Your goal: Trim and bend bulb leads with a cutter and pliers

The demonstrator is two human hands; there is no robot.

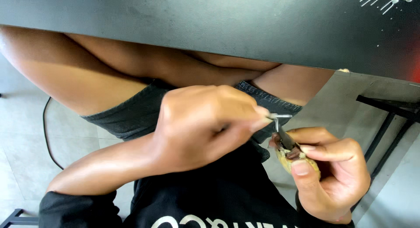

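My left hand is closed around the short arm of a small L-shaped metal hex key, pinching it between thumb and fingertips. The key's long arm points down into a small tan and dark object that my right hand grips between thumb and fingers. Both hands are held over my lap, just below the edge of a black table. What the small object is cannot be made out, as fingers cover most of it.
Several small metal tools lie at the table's far right corner. Black metal table legs stand at right over a grey tiled floor. A dark cable runs across the floor at left. My bare legs and dark shorts are under the table.
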